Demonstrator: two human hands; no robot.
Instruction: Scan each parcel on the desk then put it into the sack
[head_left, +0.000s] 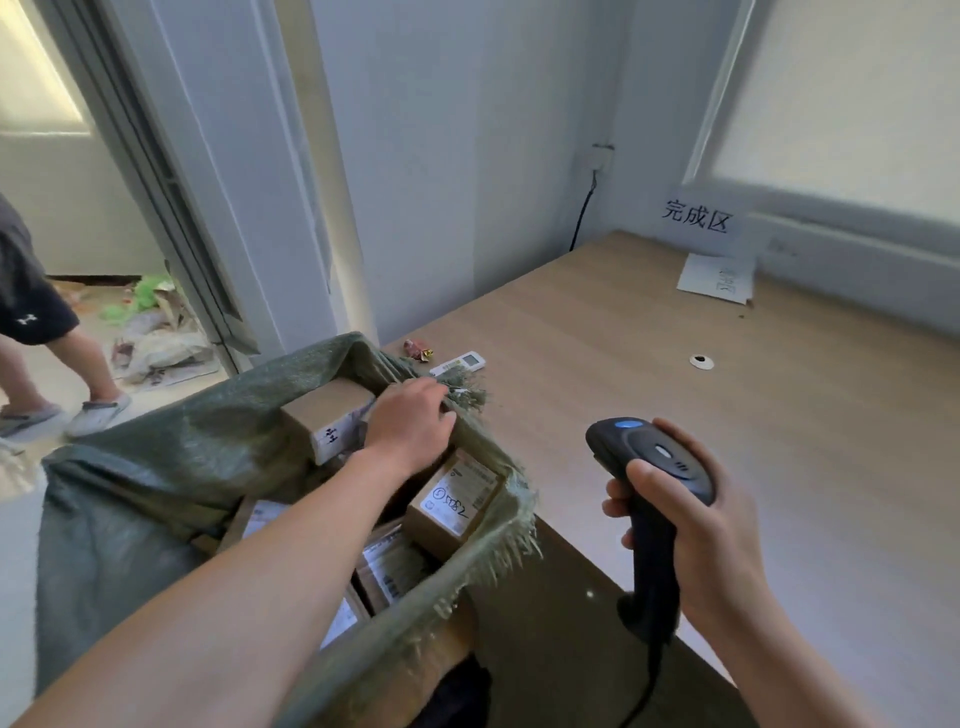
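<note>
The left hand (410, 426) reaches into the green sack (156, 467) hanging at the surface's (675, 389) left edge, its fingers bent down between two parcels (324, 410) (I cannot tell whether they pinch anything). More parcels lie deeper inside the sack. The right hand (696, 525) wraps its fingers (618, 506) round the black scanner (649, 457) above the surface.

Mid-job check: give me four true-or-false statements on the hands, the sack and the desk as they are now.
1. The right hand holds the scanner. True.
2. The sack is empty. False: several parcels lie in it.
3. The left hand rests on the desk. False: it is at the sack's mouth, above the parcels.
4. A white remote lies on the desk beyond the sack. True.
</note>
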